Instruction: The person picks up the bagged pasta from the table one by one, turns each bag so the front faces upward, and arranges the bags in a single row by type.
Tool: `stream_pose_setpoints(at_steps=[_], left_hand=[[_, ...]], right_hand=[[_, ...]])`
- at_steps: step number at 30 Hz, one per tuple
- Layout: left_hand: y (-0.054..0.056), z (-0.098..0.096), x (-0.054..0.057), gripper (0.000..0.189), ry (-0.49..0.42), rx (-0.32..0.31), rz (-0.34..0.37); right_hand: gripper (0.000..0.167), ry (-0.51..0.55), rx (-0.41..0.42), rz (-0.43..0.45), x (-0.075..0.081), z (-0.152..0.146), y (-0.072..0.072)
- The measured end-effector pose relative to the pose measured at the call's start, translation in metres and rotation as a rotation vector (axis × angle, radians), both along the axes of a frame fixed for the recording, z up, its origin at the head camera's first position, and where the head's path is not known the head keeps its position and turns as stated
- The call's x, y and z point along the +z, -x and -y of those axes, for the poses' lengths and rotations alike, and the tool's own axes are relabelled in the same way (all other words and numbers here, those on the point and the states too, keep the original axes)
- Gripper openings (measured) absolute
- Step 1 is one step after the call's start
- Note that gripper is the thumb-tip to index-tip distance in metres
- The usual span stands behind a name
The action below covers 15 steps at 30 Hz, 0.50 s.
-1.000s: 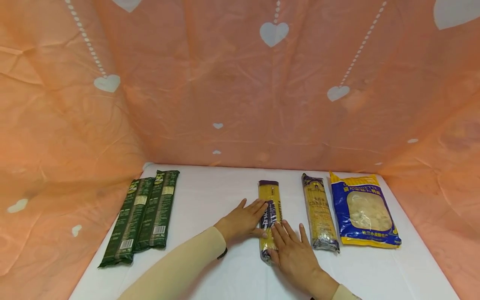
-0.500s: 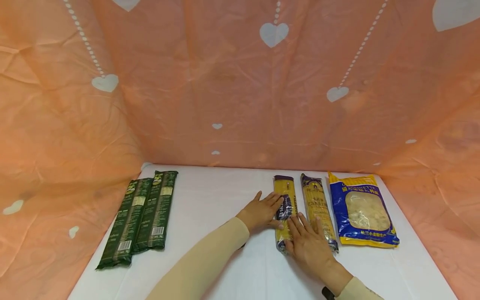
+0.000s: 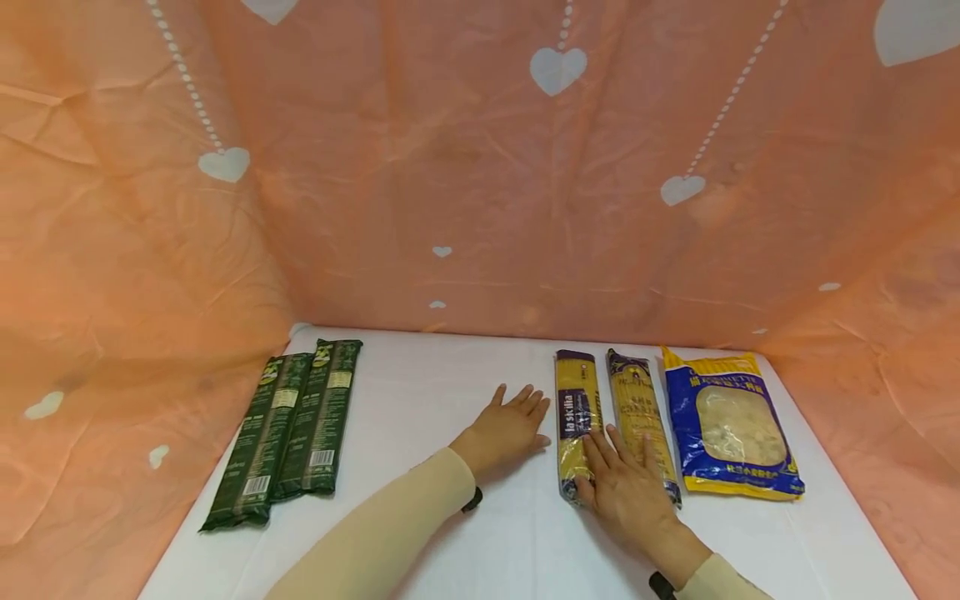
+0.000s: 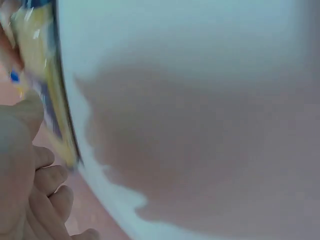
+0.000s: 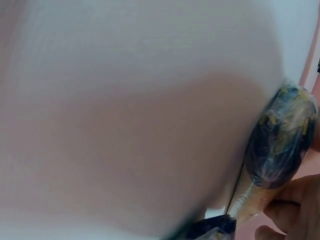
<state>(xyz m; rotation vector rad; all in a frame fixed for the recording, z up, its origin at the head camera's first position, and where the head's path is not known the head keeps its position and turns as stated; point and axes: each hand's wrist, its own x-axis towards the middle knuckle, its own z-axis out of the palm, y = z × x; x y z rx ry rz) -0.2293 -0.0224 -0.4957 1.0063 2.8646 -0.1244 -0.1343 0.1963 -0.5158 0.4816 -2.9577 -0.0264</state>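
Yellow spaghetti pack (image 3: 577, 421) slid toward right edge of worktop (image 3: 420, 392), now snug beside second pasta pack (image 3: 639, 417). Left hand (image 3: 510, 429) let go, flat on worktop, grip released. Right hand (image 3: 626, 492) flat on both packs, fingers straight. Pushing looks finished.

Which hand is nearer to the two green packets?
Left. The left hand lies flat on the table, to the right of the green packets; the right hand rests farther right, on the yellow packets.
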Motion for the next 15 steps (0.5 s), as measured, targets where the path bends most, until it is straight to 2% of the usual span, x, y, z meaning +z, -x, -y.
stream_pose_setpoints(at_steps=[3,7,11,15], left_hand=[[0.001,0.036,0.010,0.068,-0.041,0.043,0.014],[0.003,0.099,0.019,0.066,-0.118,0.122,0.035],[0.001,0.172,0.020,0.064,-0.160,0.202,-0.007],[-0.007,0.240,0.020,0.062,-0.129,0.296,-0.034]], right_hand=[[0.061,0.004,-0.006,0.002,0.000,0.000,0.000],[0.061,0.003,-0.008,0.007,-0.001,0.000,0.000],[0.062,-0.002,-0.007,0.013,-0.002,0.000,-0.001],[0.062,0.000,-0.007,0.013,-0.002,0.000,-0.001]])
